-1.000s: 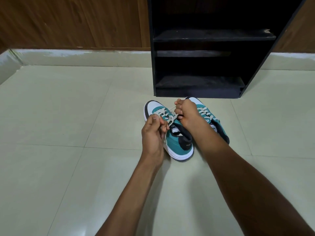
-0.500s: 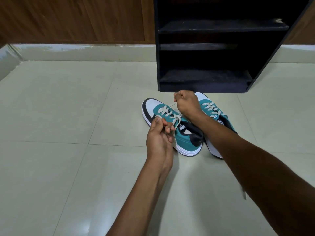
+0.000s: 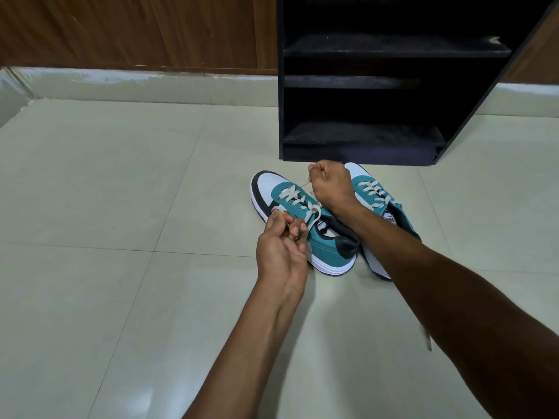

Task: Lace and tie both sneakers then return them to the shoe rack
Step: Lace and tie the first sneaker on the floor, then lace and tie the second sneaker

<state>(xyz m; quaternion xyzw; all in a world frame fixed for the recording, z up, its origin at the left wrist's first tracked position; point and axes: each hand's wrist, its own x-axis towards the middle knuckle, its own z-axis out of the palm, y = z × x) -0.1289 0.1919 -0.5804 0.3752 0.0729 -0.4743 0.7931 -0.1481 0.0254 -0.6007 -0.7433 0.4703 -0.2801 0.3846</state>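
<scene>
Pulling a lace (image 3: 313,214) on the left sneaker (image 3: 302,217), I have both hands closed on its ends. My left hand (image 3: 279,247) sits at the near left side of that sneaker, fingers (image 3: 298,228) pinched on a pale loop of lace that runs up to the top eyelets. My right hand (image 3: 331,187) is a fist at the far side, between the two toes, with a thin strand of lace stretched from it down toward the left sneaker's eyelets.

Both sneakers lie on the tiled floor (image 3: 121,207), side by side and touching, toes pointing far, heels toward me. They are teal with white toes, black trim and white soles. The right sneaker (image 3: 378,201) shows laces crossed through its eyelets; my right forearm crosses over its near left part, so I cannot tell whether its lace is tied. The left sneaker's lace is crossed through the lower eyelets; no finished bow shows.

The rack (image 3: 378,86), black with open shelves, stands just beyond the toes against a wood-panelled wall (image 3: 136,28). No shoes on its visible shelves.
</scene>
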